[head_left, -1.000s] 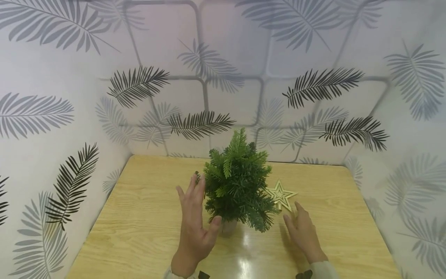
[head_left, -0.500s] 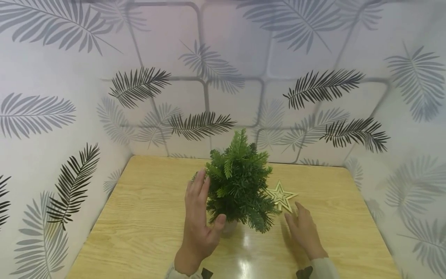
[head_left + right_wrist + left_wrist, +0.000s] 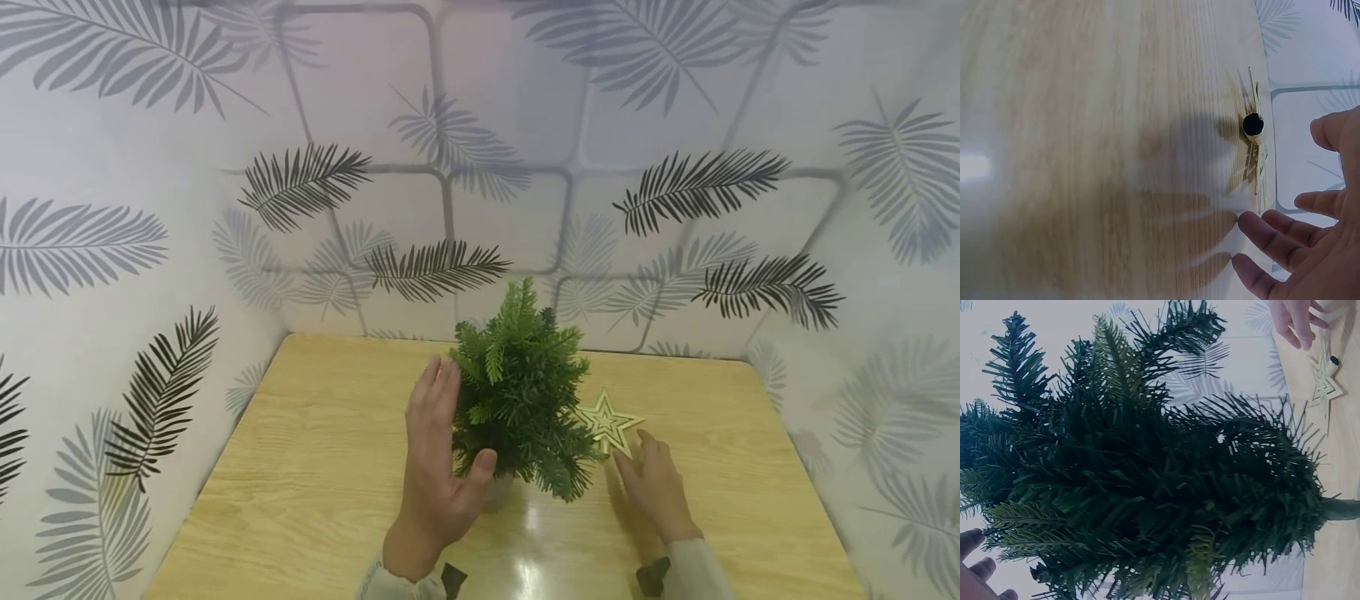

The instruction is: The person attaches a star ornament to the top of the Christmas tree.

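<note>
A small artificial Christmas tree (image 3: pixel 525 400) stands upright on the table, its base partly hidden behind my left hand (image 3: pixel 438 475). That hand is upright along the tree's left side, fingers straight and thumb apart; whether it touches the branches I cannot tell. Its fingertips (image 3: pixel 982 569) show at the lower left of the left wrist view, beside the foliage. A gold star tree topper (image 3: pixel 606 422) lies to the right of the tree, its round dark socket opening (image 3: pixel 1252 124) facing the right wrist camera. Just in front of the star is my right hand (image 3: pixel 656 487), fingers loosely spread and holding nothing.
The light wooden table (image 3: pixel 300 467) runs back to walls covered in leaf-patterned sheeting (image 3: pixel 360 275). Its left, right and back edges are visible. A bright reflection lies on the wood in front of the tree.
My left hand has moved right, closer to the tree. The right hand has shifted slightly towards the star. Tree and star stay where they were.
</note>
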Motion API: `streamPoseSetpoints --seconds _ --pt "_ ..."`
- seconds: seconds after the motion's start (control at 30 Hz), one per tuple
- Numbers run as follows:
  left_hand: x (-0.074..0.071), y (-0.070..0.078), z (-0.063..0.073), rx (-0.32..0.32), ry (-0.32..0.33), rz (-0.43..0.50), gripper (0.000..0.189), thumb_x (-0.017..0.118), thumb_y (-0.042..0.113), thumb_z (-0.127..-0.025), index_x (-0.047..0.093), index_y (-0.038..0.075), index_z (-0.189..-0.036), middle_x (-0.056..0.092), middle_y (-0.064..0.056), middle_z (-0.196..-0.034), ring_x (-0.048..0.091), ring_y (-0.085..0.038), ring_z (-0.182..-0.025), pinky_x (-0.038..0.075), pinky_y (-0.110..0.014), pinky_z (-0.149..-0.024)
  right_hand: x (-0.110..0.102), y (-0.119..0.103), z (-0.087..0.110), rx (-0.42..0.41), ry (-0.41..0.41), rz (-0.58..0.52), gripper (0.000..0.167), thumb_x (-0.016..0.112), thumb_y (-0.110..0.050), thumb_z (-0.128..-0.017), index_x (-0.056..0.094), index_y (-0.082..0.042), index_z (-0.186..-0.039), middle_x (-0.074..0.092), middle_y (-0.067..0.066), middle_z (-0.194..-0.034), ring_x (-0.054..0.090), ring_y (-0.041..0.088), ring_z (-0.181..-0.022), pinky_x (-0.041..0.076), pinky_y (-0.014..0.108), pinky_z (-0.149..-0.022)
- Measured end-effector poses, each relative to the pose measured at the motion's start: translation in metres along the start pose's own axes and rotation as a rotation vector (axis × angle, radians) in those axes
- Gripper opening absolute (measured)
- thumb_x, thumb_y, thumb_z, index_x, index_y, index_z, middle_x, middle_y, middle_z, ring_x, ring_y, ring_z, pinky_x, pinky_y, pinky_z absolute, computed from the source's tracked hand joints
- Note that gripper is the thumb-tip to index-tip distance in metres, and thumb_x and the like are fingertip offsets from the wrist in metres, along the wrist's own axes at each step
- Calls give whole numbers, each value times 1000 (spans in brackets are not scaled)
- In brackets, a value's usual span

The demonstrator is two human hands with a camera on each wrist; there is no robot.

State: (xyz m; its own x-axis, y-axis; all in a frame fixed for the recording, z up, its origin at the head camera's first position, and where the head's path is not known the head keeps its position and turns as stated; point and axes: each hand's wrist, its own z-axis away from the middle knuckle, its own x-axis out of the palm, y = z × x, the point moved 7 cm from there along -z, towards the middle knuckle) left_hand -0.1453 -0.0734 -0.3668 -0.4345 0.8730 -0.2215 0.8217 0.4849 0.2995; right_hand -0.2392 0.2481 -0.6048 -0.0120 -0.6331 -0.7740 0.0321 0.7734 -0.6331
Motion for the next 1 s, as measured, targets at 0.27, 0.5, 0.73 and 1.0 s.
streamPoseSetpoints --seconds 0.27,0.5,0.73,1.0 --pt "-1 2 -7 15 10 28 75 44 43 -109 33 -21 -147 40 -30 -155 38 -43 -144 21 -60 -121 3 4 -3 27 -10 14 67 54 -34 -108 34 14 -150 45 40 -137 50 55 -124 39 73 -98" --pt "0 9 -22 58 35 69 74 45 41 -108 31 -20 -148 42 -30 -153 41 -41 -143 22 -58 -121 3 2 -5 32 -32 -19 67 54 -32 -108 31 14 -152 45 40 -139 49 55 -126 36 75 -101" --pt "0 12 -33 58 47 81 70 47 37 -107 35 -19 -148 42 -33 -152 41 -43 -141 30 -51 -119 2 0 -6 23 -35 -16 66 53 -31 -109 31 14 -152 46 39 -137 50 55 -126 38 73 -100" --pt "3 12 -44 36 31 84 62 46 32 -107 41 -16 -146 39 -36 -152 41 -48 -140 33 -55 -117 3 1 -9 30 -40 1 67 53 -34 -108 34 15 -150 49 38 -135 52 53 -123 36 74 -100"
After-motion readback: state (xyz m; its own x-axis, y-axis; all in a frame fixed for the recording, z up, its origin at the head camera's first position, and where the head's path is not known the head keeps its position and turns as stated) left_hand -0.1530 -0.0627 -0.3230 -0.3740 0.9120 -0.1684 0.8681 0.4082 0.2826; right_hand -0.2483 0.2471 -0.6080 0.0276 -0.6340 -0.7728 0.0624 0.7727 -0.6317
